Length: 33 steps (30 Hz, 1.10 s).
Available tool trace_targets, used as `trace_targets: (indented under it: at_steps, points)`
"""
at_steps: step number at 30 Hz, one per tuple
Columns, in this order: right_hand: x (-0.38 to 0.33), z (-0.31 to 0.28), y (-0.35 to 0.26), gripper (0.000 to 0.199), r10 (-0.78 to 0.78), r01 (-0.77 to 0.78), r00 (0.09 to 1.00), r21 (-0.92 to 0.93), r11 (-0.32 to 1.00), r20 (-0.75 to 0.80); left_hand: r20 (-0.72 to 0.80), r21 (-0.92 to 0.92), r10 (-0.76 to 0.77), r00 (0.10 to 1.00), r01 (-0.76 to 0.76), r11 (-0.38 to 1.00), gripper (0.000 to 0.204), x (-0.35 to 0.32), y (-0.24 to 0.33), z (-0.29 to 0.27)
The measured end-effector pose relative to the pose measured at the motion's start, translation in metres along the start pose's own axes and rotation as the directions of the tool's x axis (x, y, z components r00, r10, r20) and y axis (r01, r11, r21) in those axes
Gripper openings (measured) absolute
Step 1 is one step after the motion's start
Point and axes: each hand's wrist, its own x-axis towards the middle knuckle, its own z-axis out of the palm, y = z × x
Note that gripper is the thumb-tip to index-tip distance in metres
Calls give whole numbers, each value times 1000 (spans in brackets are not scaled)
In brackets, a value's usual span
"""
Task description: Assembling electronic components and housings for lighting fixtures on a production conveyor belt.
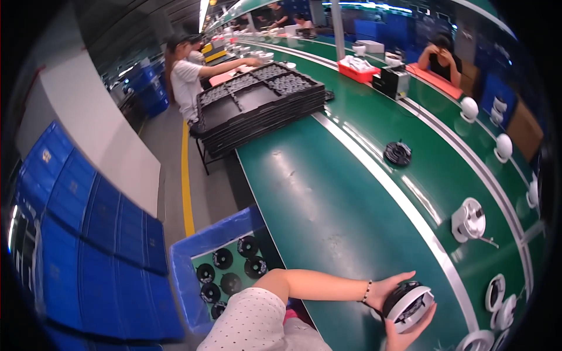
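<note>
A round white housing with a black part set in it [410, 307] is tilted between my hands, over the near right part of the green bench [333, 234]. My left hand [382, 291], with a beaded bracelet at the wrist, grips its left and upper side. From below and the right, my right hand [404, 338] supports it, fingers along the white rim. Another white piece, partly hidden, shows just under my left wrist. Left of my arm stands a blue bin [182, 257] with several black round parts [230, 284] on a green layer.
Black stacked trays [257, 120] stand at the bench's far end, beside a person [188, 79] reaching over the line. On the green conveyor [374, 123] lie a black round part [398, 153] and a white housing [468, 221]. Blue crates [99, 234] line the left. Another person [443, 58] sits far right.
</note>
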Motion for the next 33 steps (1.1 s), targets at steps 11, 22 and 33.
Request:
trace_targets:
  at_steps: [11,22,33]
  points:
    - [11,4,2,110,-3,-5,995,83,997,101,-145,69,-5,989,15,998,41,-2,17,12]
    - [12,4,-8,110,-133,195,965,-276,941,227,-65,120,214,975,-206,971,51,6,-1,-4]
    - [20,6,-7,110,-71,124,978,-274,954,194,76,200,121,990,-134,971,59,-1,3,-11]
